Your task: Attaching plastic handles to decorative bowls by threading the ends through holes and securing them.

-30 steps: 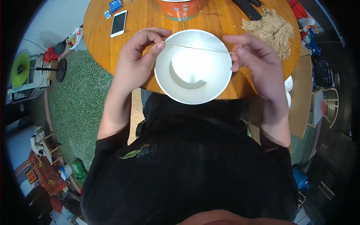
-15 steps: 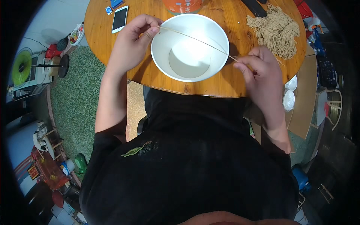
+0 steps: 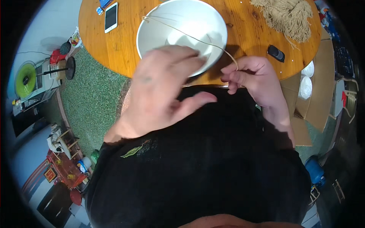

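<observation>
A white tub [image 3: 145, 41] stands at the near side of the round wooden table, its top open. Across its mouth runs a thin tan cord [image 3: 190, 37], its far end at the tub's left rim. Just right of the tub, my right hand [image 3: 254, 78] pinches the cord's near end between thumb and fingers. My left hand [image 3: 159, 89] hovers over the tub's near left rim, slightly blurred, thumb and fingers apart, with nothing visible in it. A bundle of similar tan cords [image 3: 287, 19] lies at the table's back right.
A white phone [image 3: 111, 18] lies on the table [image 3: 95, 41] at the left, a small blue packet beside it. A small black object [image 3: 275, 53] rests near the right edge. Cardboard [image 3: 319, 98] is right of the table, and a green fan [image 3: 26, 79] stands at far left.
My left hand has let go of the cord's far end and come nearer, over the tub. The cord now sags, curving to my right hand. The whole view has shifted slightly.
</observation>
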### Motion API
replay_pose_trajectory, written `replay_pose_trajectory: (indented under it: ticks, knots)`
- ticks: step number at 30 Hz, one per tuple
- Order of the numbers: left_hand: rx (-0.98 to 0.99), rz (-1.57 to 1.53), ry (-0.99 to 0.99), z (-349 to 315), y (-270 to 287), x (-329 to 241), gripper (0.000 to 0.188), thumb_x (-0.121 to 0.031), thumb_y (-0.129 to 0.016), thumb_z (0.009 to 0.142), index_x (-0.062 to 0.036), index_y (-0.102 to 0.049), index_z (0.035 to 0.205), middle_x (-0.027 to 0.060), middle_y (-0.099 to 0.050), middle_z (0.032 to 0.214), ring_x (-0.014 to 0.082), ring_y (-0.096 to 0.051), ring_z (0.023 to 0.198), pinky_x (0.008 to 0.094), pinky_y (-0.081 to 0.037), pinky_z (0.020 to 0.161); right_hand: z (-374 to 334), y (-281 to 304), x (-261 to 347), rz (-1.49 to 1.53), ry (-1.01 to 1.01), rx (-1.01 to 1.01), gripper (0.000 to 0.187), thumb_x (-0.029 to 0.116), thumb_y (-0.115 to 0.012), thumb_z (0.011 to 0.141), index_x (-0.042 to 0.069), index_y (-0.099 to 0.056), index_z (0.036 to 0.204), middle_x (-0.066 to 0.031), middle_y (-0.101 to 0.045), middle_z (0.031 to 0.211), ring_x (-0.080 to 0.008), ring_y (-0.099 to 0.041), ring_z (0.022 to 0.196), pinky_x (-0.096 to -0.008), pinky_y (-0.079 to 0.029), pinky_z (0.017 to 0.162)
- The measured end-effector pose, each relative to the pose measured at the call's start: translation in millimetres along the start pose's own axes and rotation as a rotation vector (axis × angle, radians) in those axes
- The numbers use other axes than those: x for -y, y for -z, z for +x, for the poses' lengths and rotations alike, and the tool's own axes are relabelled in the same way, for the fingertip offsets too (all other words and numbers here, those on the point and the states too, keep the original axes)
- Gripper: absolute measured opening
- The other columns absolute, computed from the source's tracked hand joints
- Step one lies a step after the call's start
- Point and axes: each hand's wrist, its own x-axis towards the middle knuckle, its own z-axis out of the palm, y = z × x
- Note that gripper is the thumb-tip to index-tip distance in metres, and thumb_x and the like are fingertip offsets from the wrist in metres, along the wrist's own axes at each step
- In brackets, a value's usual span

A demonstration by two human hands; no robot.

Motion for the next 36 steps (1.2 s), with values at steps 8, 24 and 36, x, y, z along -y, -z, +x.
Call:
replay_pose_trajectory:
  ticks: [8,24,36]
  knots:
    - [-0.019,0.029,0.254,15,-14,17,0.016,-0.005,-0.080,0.091,-0.0034,-0.077,0.107,0.0104,-0.074,0.087,0.0241,-0.075,0.075,0.0335,-0.059,0.066,15,4,-8,0.789,0.110,0.149,0.028,0.026,-0.071,0.105,0.005,-0.073,0.124,-0.0099,-0.079,0.103,-0.0146,-0.072,0.077,-0.0291,-0.062,0.068]
    - [-0.005,-0.441,0.503,6,11,31,0.019,0.001,-0.059,0.100,0.0053,-0.071,0.114,0.0079,-0.075,0.091,0.0132,-0.074,0.088,0.0283,-0.059,0.081,59,-25,1,0.575,0.477,0.289,0.026,0.012,-0.069,0.105,0.006,-0.069,0.130,-0.0142,-0.078,0.118,-0.0182,-0.075,0.106,-0.0305,-0.059,0.091]
    - [-0.066,-0.575,0.471,0,8,41,0.019,0.006,-0.062,0.090,0.0014,-0.069,0.107,0.0024,-0.072,0.092,0.0091,-0.065,0.087,0.0266,-0.053,0.083,66,-51,-9,0.630,0.533,0.218,0.021,0.009,-0.070,0.104,0.004,-0.072,0.124,-0.0157,-0.079,0.115,-0.0178,-0.076,0.104,-0.0284,-0.060,0.090]
